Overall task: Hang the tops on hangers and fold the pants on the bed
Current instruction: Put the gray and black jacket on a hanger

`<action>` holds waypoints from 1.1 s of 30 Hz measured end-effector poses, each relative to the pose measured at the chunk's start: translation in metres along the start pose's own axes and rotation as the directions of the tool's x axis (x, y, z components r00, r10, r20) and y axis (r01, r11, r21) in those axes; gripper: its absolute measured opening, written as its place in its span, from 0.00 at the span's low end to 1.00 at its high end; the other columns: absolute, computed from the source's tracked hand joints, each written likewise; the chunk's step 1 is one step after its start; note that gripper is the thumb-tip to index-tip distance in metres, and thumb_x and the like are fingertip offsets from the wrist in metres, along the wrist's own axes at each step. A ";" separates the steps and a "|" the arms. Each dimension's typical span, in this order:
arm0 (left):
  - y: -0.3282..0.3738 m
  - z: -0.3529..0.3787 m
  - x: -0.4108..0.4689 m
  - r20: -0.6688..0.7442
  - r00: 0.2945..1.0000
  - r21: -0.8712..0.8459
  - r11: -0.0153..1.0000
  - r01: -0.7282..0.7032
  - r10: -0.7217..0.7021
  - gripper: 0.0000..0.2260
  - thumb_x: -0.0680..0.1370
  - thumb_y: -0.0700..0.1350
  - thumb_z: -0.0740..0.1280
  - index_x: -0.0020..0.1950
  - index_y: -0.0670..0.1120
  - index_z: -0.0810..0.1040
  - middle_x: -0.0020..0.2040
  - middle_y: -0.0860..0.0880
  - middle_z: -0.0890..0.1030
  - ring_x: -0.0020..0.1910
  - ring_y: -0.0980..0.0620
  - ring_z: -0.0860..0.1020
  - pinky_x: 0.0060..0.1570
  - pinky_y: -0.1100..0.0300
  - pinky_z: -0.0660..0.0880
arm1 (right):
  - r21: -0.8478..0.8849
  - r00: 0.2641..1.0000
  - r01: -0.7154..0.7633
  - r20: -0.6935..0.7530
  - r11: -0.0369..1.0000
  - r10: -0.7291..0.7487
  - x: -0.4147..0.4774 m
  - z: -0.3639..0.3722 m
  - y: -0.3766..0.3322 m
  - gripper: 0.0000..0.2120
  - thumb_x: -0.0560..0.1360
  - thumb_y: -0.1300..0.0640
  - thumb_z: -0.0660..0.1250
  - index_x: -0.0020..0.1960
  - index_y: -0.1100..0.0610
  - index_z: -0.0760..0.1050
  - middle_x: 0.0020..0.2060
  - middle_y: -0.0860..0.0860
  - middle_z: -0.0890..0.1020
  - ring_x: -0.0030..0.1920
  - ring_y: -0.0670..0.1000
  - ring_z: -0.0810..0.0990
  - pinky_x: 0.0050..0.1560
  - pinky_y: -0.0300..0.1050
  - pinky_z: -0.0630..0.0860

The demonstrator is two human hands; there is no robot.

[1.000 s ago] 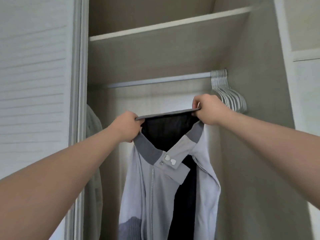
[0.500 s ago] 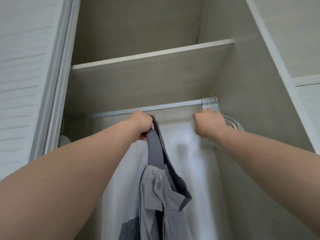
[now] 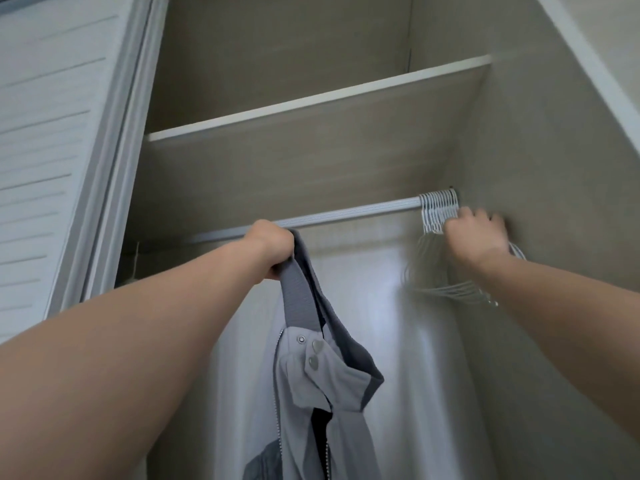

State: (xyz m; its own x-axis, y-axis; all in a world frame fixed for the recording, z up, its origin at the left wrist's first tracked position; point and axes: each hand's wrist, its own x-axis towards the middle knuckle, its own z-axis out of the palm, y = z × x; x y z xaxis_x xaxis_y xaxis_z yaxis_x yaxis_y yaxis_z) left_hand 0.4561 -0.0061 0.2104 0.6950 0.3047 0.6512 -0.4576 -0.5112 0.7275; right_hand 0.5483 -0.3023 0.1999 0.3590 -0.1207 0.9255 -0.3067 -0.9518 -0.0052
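Grey zip jacket [image 3: 311,393] dangles collar-up just below rod [image 3: 346,213]; white hangers [image 3: 438,209] bunched at rod's right end.

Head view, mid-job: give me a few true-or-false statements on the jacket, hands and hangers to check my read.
1. The left hand grips the grey jacket by its collar. True.
2. The jacket is on a hanger. False: it hangs from the left hand alone.
3. The right hand is at the white hangers at the rail's right end. True.
4. The jacket is zipped shut. False: its front hangs open, dark lining showing.
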 end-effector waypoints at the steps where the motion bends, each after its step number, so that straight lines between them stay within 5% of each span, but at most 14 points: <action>1: -0.001 0.000 0.000 0.000 1.000 0.002 1.000 0.002 -0.002 0.09 0.80 0.32 0.56 0.43 0.38 0.73 0.38 0.39 0.79 0.31 0.43 0.79 0.23 0.53 0.78 | 0.038 1.000 -0.026 0.008 0.999 0.026 0.001 -0.001 0.000 0.17 0.79 0.62 0.58 0.65 0.55 0.75 0.64 0.56 0.74 0.66 0.59 0.71 0.62 0.51 0.67; 5: -0.001 -0.004 0.000 -0.024 1.000 0.007 1.000 -0.002 0.002 0.08 0.79 0.32 0.57 0.42 0.38 0.73 0.39 0.39 0.78 0.30 0.42 0.78 0.21 0.55 0.78 | 0.119 0.998 -0.063 -0.001 0.991 0.064 0.006 -0.009 -0.003 0.16 0.79 0.60 0.59 0.65 0.54 0.75 0.64 0.56 0.74 0.67 0.59 0.71 0.62 0.52 0.66; 10: -0.003 -0.016 -0.007 -0.062 0.998 0.038 0.999 0.006 -0.004 0.07 0.79 0.32 0.57 0.45 0.37 0.74 0.41 0.38 0.79 0.36 0.39 0.80 0.39 0.43 0.82 | 0.228 0.994 -0.092 -0.031 0.969 0.102 0.007 -0.020 -0.008 0.16 0.80 0.57 0.62 0.66 0.60 0.72 0.64 0.58 0.74 0.66 0.61 0.71 0.62 0.53 0.68; 13: -0.001 -0.030 -0.012 -0.136 0.990 0.091 0.996 -0.009 0.022 0.08 0.79 0.33 0.58 0.40 0.39 0.71 0.40 0.40 0.75 0.34 0.43 0.75 0.26 0.56 0.76 | 0.392 0.987 -0.136 -0.021 0.910 0.157 0.003 -0.029 -0.012 0.17 0.78 0.60 0.64 0.65 0.63 0.72 0.64 0.61 0.74 0.66 0.63 0.72 0.63 0.55 0.69; 15: 0.003 -0.041 -0.018 -0.186 0.981 0.111 0.993 -0.028 0.049 0.07 0.79 0.34 0.58 0.44 0.37 0.74 0.42 0.39 0.76 0.36 0.42 0.75 0.23 0.59 0.72 | 0.567 0.981 -0.167 0.017 0.807 0.191 -0.003 -0.038 -0.015 0.16 0.76 0.63 0.64 0.63 0.67 0.73 0.62 0.64 0.75 0.64 0.66 0.74 0.62 0.56 0.71; 19: 0.014 -0.066 -0.035 -0.321 0.944 0.085 0.995 -0.045 0.070 0.12 0.80 0.38 0.61 0.59 0.33 0.78 0.58 0.33 0.79 0.58 0.34 0.78 0.55 0.44 0.77 | 0.830 0.971 -0.223 0.142 0.512 0.193 -0.022 -0.057 -0.020 0.12 0.76 0.66 0.61 0.57 0.69 0.75 0.57 0.69 0.78 0.59 0.68 0.77 0.59 0.54 0.74; 23: 0.029 -0.094 -0.055 -0.429 0.902 0.016 0.999 -0.047 0.050 0.13 0.81 0.40 0.61 0.63 0.37 0.78 0.59 0.37 0.80 0.57 0.37 0.78 0.50 0.50 0.74 | 0.932 0.951 -0.296 0.267 0.209 0.154 -0.052 -0.076 -0.029 0.09 0.78 0.64 0.59 0.53 0.62 0.77 0.46 0.63 0.80 0.45 0.60 0.79 0.40 0.45 0.72; 26: 0.044 -0.117 -0.074 -0.513 0.858 -0.034 0.998 -0.061 0.035 0.14 0.82 0.39 0.60 0.65 0.40 0.78 0.56 0.41 0.80 0.51 0.42 0.77 0.49 0.52 0.73 | 0.944 0.941 -0.325 0.328 -0.048 0.082 -0.080 -0.092 -0.033 0.07 0.76 0.63 0.57 0.43 0.55 0.70 0.31 0.56 0.72 0.28 0.52 0.69 0.25 0.37 0.64; 33: 0.067 -0.159 -0.129 -0.642 0.757 0.069 0.992 -0.102 0.123 0.11 0.80 0.39 0.59 0.54 0.40 0.81 0.50 0.40 0.82 0.50 0.39 0.80 0.44 0.56 0.70 | 0.867 0.937 -0.318 0.350 -0.384 0.013 -0.142 -0.147 -0.034 0.08 0.78 0.61 0.59 0.42 0.50 0.67 0.31 0.52 0.70 0.27 0.50 0.65 0.30 0.42 0.60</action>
State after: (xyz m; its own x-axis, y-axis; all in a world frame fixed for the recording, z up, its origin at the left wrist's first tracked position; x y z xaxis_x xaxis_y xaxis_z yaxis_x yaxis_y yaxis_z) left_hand 0.2477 0.0480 0.2097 0.1139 0.6836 0.7209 -0.4865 -0.5943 0.6404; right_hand 0.3784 -0.2112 0.1242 0.6406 -0.2240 0.7344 0.7675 0.1593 -0.6209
